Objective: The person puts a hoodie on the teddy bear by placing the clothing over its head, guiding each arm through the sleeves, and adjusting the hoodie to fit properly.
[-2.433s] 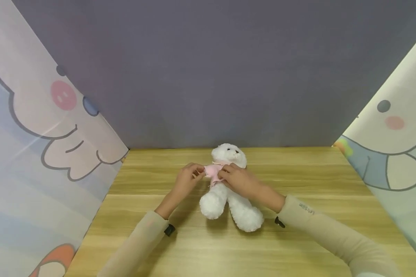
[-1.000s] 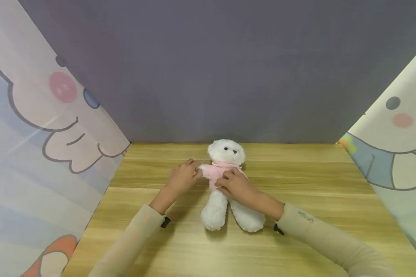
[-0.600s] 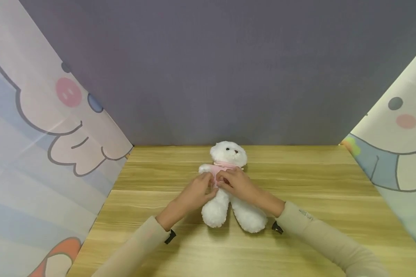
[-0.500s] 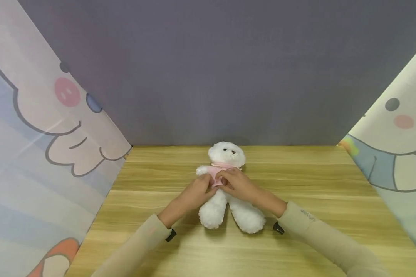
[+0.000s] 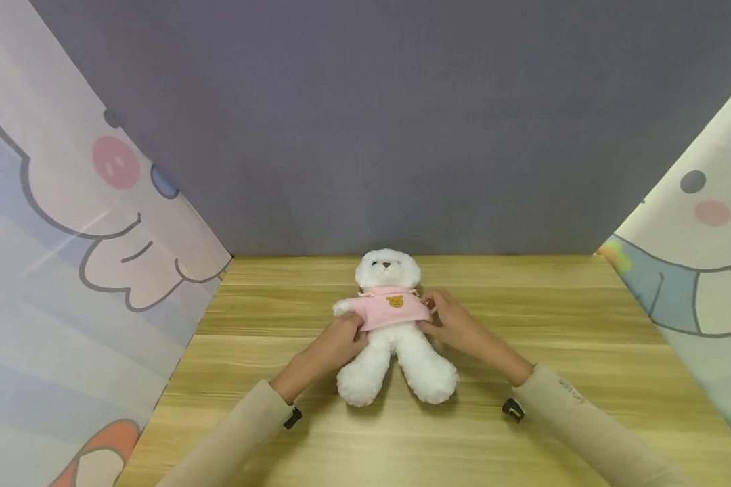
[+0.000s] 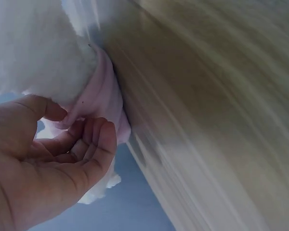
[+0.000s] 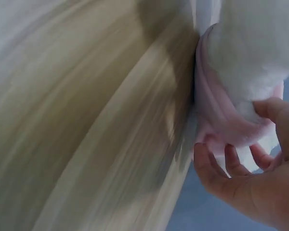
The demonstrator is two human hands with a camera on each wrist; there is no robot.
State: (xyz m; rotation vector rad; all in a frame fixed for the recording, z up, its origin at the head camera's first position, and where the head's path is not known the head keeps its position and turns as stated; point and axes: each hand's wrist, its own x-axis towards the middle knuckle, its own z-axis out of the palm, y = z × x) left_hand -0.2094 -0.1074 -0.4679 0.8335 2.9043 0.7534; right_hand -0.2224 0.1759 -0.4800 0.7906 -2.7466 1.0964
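A white plush bear (image 5: 386,267) lies on its back on the wooden table, wearing a pink shirt (image 5: 378,312) with a brown bear-face patch (image 5: 395,301). Its legs point toward me. My left hand (image 5: 339,340) pinches the shirt's lower hem at the left side; in the left wrist view the pink hem (image 6: 94,96) sits between thumb and curled fingers. At the opposite side my right hand (image 5: 453,325) has its fingers curled round the shirt's edge. The right wrist view shows the thumb on the hem beside white fur (image 7: 255,43). The bear's right-side arm is hidden.
The wood-grain table (image 5: 268,291) meets a dark grey back panel (image 5: 365,135). Cartoon-printed sheets, one on the left (image 5: 42,284) and another on the right (image 5: 706,284), flank it. A black strap piece (image 5: 512,409) shows at the right sleeve.
My left hand has gone from the bear's arm to the shirt hem. The right hand has moved rightward off the shirt's front to its side, uncovering the patch. The bear now faces straighter up.
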